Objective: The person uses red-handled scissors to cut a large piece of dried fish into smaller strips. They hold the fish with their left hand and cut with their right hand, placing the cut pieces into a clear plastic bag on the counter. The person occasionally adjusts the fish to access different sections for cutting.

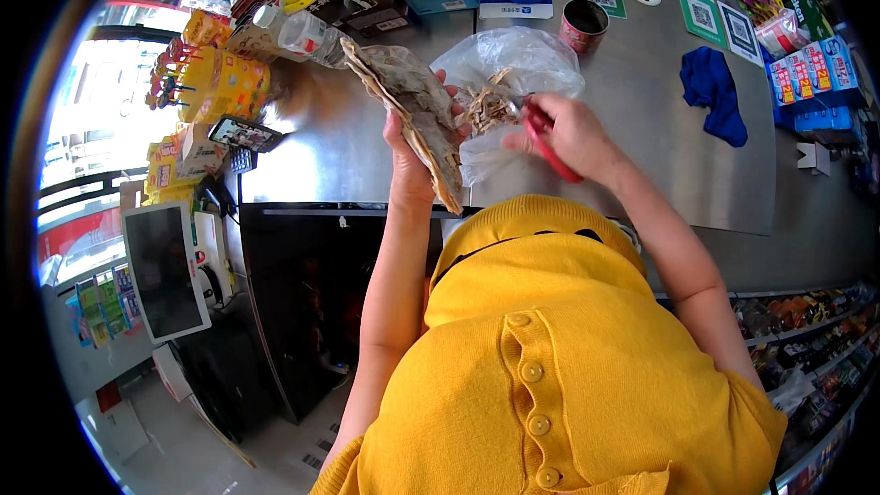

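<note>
The step in hand looks like cutting a dried brown sheet (412, 92) into thin strips. The sheet is tilted up above the surface (642, 142), left of a clear plastic bag (541, 50) with cut strips (490, 110) on it. The left hand's (408, 158) grip is closed on the sheet, its thumb along the near-left edge. The right hand (573, 133) grips red-handled scissors (555, 154) over the bag's near-right part; whether the blades are apart I cannot tell. Another cut would call for bringing the sheet's right edge between the blades, fingers clear, over the bag.
</note>
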A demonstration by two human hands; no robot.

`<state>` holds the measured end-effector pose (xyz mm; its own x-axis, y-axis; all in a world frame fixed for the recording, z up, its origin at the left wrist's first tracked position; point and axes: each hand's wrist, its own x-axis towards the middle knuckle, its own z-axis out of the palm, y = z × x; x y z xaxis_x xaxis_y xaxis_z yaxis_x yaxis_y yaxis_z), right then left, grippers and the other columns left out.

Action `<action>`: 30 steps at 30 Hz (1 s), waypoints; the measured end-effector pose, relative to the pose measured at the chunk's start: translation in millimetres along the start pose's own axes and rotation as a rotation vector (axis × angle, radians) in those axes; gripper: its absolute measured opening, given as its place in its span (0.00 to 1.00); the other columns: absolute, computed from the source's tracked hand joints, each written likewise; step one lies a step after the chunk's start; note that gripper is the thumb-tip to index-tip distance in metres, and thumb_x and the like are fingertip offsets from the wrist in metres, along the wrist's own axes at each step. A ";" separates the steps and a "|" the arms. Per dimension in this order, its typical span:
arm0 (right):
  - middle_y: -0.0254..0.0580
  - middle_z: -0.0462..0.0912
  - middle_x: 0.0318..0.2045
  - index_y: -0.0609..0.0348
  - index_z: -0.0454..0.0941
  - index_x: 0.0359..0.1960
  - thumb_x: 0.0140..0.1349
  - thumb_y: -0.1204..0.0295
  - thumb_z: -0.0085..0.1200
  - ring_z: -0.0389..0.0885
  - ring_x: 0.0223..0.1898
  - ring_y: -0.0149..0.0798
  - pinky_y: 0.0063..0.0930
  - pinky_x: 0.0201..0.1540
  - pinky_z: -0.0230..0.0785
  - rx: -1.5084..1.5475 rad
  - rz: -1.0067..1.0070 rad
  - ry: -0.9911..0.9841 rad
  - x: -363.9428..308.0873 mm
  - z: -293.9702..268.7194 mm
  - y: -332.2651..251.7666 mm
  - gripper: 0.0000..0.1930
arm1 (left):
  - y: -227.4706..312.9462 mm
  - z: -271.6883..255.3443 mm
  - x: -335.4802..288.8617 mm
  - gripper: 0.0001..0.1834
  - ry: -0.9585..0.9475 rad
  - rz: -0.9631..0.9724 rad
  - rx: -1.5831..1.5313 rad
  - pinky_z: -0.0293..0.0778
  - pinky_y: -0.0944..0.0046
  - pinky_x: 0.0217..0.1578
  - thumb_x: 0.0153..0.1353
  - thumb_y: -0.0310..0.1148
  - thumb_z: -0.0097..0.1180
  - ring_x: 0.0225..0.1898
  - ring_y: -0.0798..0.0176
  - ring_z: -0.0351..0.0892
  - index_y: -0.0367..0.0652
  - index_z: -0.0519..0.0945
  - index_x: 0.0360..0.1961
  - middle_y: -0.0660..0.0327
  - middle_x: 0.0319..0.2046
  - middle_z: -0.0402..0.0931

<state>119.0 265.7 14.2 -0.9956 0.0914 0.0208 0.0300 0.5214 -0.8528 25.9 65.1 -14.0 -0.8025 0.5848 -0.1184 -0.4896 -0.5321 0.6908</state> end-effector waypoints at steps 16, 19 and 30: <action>0.49 0.79 0.23 0.64 0.76 0.26 0.45 0.41 0.62 0.80 0.28 0.53 0.41 0.34 0.72 -0.081 -0.147 -0.061 -27.4 21.9 -23.2 0.32 | -21.5 19.3 -12.7 0.45 0.150 0.175 0.342 0.74 0.61 0.45 0.57 0.73 0.34 0.50 0.61 0.71 0.45 0.62 0.61 0.57 0.55 0.68; 0.52 0.78 0.20 0.66 0.75 0.24 0.48 0.41 0.60 0.78 0.26 0.55 0.41 0.32 0.71 -0.015 -0.134 -0.080 -28.0 24.9 -19.2 0.32 | -26.5 20.8 -12.9 0.46 0.141 0.191 0.321 0.74 0.62 0.45 0.57 0.74 0.33 0.50 0.62 0.72 0.45 0.62 0.61 0.57 0.55 0.68; 0.57 0.76 0.21 0.68 0.73 0.25 0.48 0.46 0.64 0.78 0.27 0.56 0.39 0.32 0.69 0.097 -0.102 -0.169 -35.3 13.9 -36.1 0.30 | -37.4 27.4 -12.2 0.48 0.147 0.333 0.363 0.73 0.65 0.43 0.56 0.74 0.35 0.46 0.65 0.72 0.43 0.60 0.62 0.58 0.54 0.68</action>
<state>151.9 231.8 37.0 -0.9940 -0.1057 0.0291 -0.0726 0.4354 -0.8973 63.3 94.6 -18.8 -0.9471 0.3135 0.0693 -0.0702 -0.4129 0.9081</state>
